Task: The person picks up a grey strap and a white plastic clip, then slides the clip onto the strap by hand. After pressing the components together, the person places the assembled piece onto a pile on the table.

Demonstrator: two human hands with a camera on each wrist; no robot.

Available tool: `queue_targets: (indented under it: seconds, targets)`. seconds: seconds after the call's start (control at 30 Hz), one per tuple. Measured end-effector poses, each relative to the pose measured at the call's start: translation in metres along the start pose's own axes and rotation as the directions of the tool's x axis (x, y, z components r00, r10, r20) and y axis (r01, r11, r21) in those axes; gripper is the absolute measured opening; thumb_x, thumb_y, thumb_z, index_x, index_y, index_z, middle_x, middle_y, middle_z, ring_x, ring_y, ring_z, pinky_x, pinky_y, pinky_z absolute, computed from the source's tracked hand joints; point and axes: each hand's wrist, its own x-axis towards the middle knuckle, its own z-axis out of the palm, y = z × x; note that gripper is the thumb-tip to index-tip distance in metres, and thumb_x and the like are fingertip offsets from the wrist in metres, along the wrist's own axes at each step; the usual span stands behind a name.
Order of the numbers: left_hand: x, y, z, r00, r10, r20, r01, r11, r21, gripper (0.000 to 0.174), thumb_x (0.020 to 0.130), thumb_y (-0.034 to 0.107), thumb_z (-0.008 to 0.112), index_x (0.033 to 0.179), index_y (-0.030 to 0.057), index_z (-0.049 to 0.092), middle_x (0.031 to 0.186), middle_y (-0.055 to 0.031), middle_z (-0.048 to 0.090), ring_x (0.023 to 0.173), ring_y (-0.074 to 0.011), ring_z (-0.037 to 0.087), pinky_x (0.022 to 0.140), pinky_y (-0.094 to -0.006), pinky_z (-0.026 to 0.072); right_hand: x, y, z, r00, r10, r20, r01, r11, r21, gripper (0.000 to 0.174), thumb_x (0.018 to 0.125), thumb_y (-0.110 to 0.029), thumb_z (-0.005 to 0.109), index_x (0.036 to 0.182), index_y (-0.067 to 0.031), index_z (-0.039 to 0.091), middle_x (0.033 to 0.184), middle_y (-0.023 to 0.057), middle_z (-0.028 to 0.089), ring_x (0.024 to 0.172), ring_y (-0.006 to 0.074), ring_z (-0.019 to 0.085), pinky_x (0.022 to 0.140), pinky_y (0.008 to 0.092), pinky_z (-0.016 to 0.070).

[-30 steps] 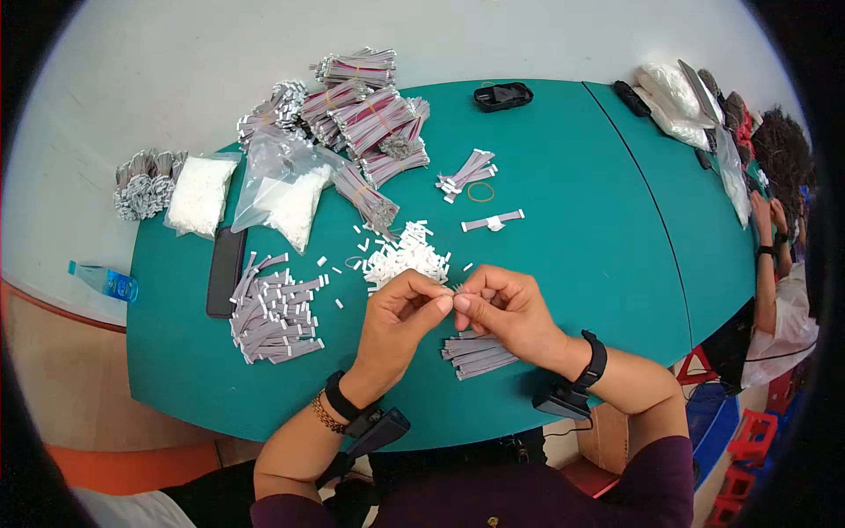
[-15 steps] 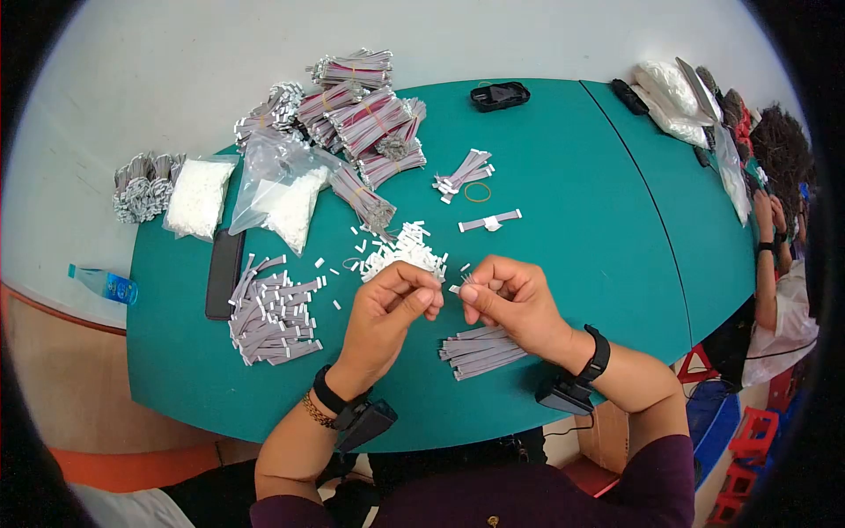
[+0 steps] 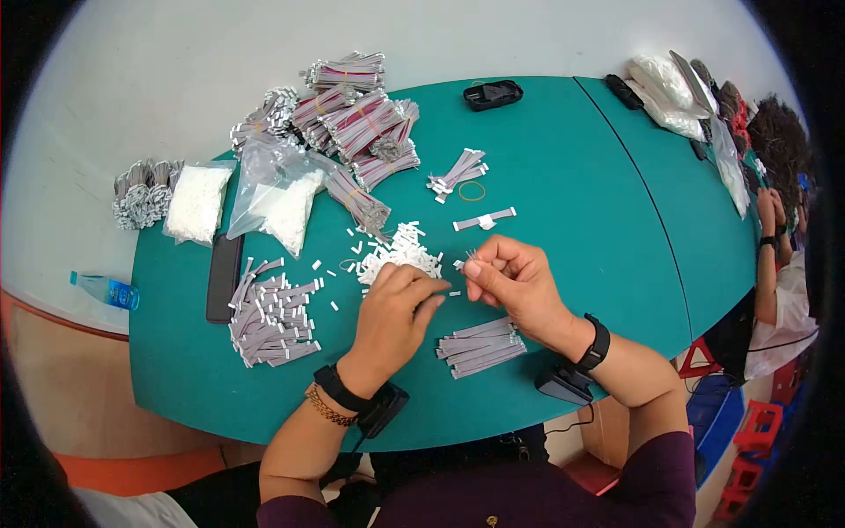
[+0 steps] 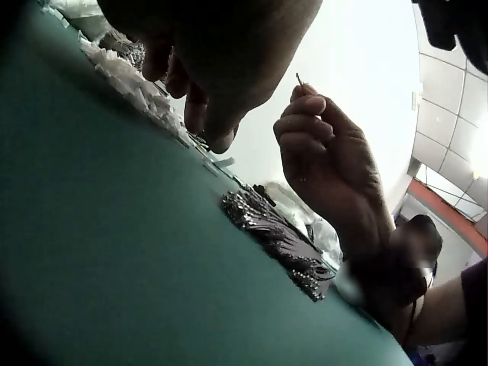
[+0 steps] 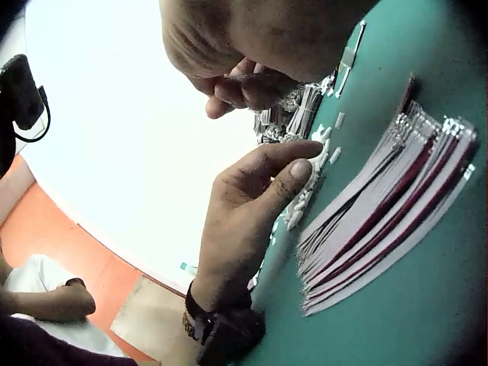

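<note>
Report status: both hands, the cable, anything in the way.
Right hand pinching cable, white end showing. Left hand open beside white connectors, nothing seen in its fingers. Nothing seen blocking either hand.

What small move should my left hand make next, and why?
Probably pinch the loose white connector: your left hand hovers right beside it, thumb and forefinger apart, while your right hand pinches a cable with thin wire ends showing.
</note>
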Motion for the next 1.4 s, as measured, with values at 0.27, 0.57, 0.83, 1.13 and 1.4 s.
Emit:
queue_targets:
  seconds: [0.27,0.57,0.83,1.13,1.4]
  targets:
    - [0.005,0.003,0.013,0.998,0.025,0.063,-0.032,0.992,0.119,0.018,0.069,0.005,0.067,0.087,0.0046,0.063,0.08,-0.0078,0.055,0.077,-0.0254,0.052,0.067,-0.0348,0.043,-0.003,-0.001,0.001,1.0,-0.002,0.029,0.001,1.0,0.011,0.011,0.089,-0.013,0.058,0.081,-0.0055,0.056,0.066,-0.0008,0.059,0.054,0.0006,0.045,0.046,0.0148,0.0324]
    - [-0.003,0.007,-0.002,0.912,-0.306,0.274,0.407,0.583,-0.703,0.009,0.081,-0.003,0.061,0.09,-0.0027,0.059,0.09,-0.0077,0.065,0.082,-0.0118,0.061,0.073,-0.0236,0.0487,-0.003,-0.003,0.0,0.998,-0.042,0.056,0.037,0.996,0.083,0.012,0.089,-0.013,0.057,0.083,-0.0034,0.056,0.07,0.0016,0.061,0.059,0.0041,0.052,0.053,0.0179,0.0415]
    - [-0.004,0.01,-0.009,0.876,-0.325,0.356,0.452,0.293,-0.843,0.013,0.081,0.0,0.063,0.093,-0.0028,0.059,0.089,-0.0087,0.065,0.082,-0.0118,0.061,0.073,-0.0234,0.0484,-0.008,-0.004,0.005,0.996,-0.021,0.089,0.012,0.994,0.109,0.012,0.089,-0.014,0.058,0.084,-0.0034,0.056,0.07,0.0021,0.061,0.059,0.0046,0.052,0.054,0.0179,0.0423]
    - [-0.004,0.01,-0.013,0.865,-0.368,0.341,0.445,0.249,-0.86,0.013,0.084,0.003,0.061,0.094,-0.0034,0.06,0.087,-0.0096,0.064,0.079,-0.0133,0.061,0.071,-0.0243,0.049,-0.008,-0.007,0.003,0.995,0.009,0.102,-0.011,1.0,0.025,0.012,0.089,-0.014,0.059,0.083,-0.0041,0.056,0.067,0.0022,0.06,0.056,0.0047,0.052,0.05,0.0175,0.0407]
    - [-0.006,0.0,-0.013,0.901,-0.304,0.309,0.388,0.247,-0.888,0.024,0.086,0.007,0.059,0.106,-0.0046,0.059,0.089,-0.0073,0.062,0.077,-0.0111,0.055,0.071,-0.0238,0.045,-0.007,-0.003,0.005,0.984,0.012,0.175,0.001,0.997,-0.074,0.011,0.087,-0.01,0.06,0.08,-0.0041,0.055,0.067,-0.0027,0.056,0.057,0.0002,0.047,0.049,0.017,0.0351]
